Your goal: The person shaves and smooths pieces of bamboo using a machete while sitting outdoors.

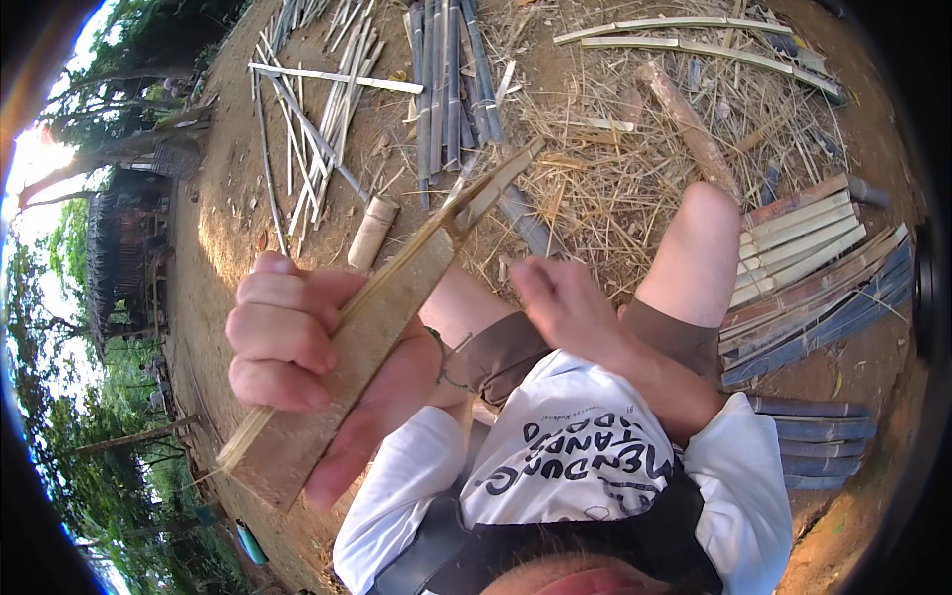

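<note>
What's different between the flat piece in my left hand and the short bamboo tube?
The flat piece is held up in your left hand; the bamboo tube rests on the ground. The flat piece narrows toward its far end; the bamboo tube looks rounded and fairly even in width. Both are tan.

This looks like a bamboo work yard outside. Bare dirt ground (226,178) holds thin pale sticks (342,78) at eleven o'clock, dark poles (452,89) at twelve, messy dry scraps (560,164) at one and a neat pile of split bamboo (793,255) at three. Green trees (69,466) grow at eight o'clock, and a little hut (129,263) with a shaggy roof stands at nine o'clock.
</note>
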Demonstrator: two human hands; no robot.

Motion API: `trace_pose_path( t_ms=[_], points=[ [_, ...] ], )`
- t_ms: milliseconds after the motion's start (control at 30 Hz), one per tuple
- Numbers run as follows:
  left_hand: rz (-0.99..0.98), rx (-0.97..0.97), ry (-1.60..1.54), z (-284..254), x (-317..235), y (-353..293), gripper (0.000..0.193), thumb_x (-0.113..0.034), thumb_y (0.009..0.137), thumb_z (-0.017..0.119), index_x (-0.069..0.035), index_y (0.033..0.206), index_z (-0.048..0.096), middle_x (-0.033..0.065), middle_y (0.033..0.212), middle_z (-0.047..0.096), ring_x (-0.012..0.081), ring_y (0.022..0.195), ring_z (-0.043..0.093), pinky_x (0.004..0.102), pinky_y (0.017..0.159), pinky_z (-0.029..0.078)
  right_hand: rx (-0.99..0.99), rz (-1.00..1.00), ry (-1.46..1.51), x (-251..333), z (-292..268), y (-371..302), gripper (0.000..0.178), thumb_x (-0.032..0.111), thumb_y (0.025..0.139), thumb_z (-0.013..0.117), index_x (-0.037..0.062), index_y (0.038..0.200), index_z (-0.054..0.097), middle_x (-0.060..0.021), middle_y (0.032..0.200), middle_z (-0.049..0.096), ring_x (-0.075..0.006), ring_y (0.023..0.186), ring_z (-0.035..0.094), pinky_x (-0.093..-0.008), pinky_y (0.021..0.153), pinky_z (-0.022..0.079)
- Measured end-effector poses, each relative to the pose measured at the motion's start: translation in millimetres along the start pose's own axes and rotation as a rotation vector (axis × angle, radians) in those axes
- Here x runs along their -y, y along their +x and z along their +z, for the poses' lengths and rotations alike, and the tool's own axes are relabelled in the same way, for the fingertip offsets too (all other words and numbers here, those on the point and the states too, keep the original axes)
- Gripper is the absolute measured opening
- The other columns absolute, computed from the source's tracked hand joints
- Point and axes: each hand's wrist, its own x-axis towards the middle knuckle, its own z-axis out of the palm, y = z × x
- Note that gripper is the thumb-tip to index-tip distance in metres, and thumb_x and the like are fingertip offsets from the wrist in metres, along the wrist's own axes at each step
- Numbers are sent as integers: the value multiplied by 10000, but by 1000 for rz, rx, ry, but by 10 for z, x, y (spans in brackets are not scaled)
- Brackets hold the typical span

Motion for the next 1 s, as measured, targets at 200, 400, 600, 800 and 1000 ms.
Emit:
trace_pose_path(
  t_ms=[200,400,600,800,1000],
  points=[
    [-28,31,-15,-73,28,44,725,-877,807,356,-157,796,431,-18,767,342,149,722,311,353,809,277,-99,-188,-5,-303,151,159,572,526,988,447,16,775,591,-117,616,568,-285,529,572,-407,526,438],
    [-17,0,29,-104,40,58,733,-876,799,380,-146,811,453,-18,763,320,153,717,305,353,783,293,-96,536,-130,-1877,-162,990,698,644,977,386,82,592,542,-43,534,513,-169,512,560,-383,476,422],
    [-129,-45,-159,-194,20,87,721,-849,776,480,-130,821,466,-18,779,313,146,695,296,303,630,268,-77,-69,-39,-899,164,700,713,635,971,405,39,640,613,-80,539,580,-222,509,558,-405,515,428],
    [-184,-76,-278,-332,95,101,717,-842,755,522,-129,816,465,-18,790,316,139,690,301,283,586,245,-123,598,77,-1884,7,1128,610,623,1000,351,159,611,426,40,474,344,-85,398,358,-308,364,323],
    [-109,-77,-113,-247,129,150,728,-851,756,503,-128,838,487,-18,791,324,138,696,311,279,593,253,-192,712,23,-2082,-93,1037,692,664,973,387,54,671,510,-21,513,490,-168,411,491,-296,449,424]
  ],
)
